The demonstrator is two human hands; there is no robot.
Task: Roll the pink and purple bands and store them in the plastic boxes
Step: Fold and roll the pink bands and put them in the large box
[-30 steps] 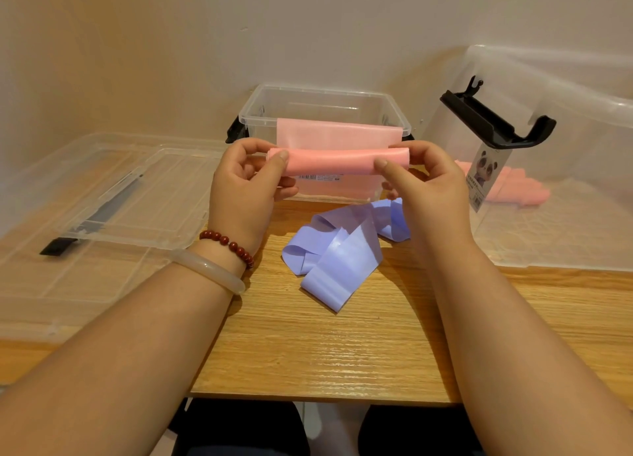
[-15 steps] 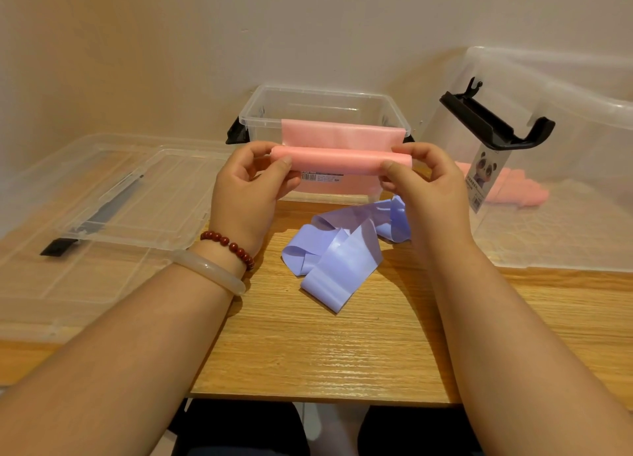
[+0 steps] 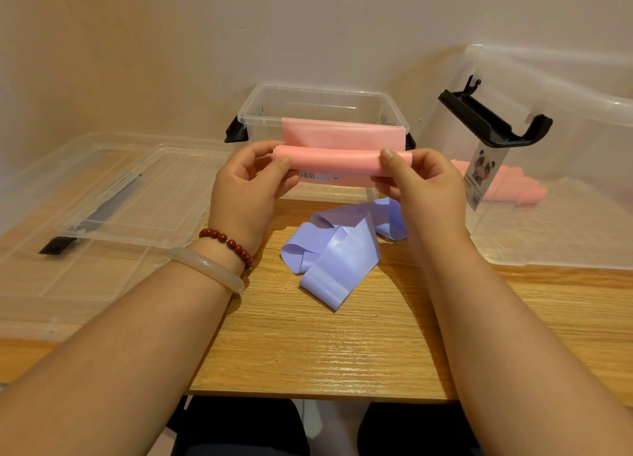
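Pinching both ends of the half-rolled pink band [image 3: 335, 162] in my left grip [image 3: 245, 195] and right grip [image 3: 428, 191], just in front of the small box [image 3: 308, 90], I judge slack thumbs would let the springy coil unwind.

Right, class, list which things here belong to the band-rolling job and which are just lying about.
Job: pink band, part-rolled, gripped by left hand and right hand; purple band, loose on the table; small clear box; large clear box with pink pieces inside.
Lying about: clear lids at the left; bead bracelet; pale bangle.
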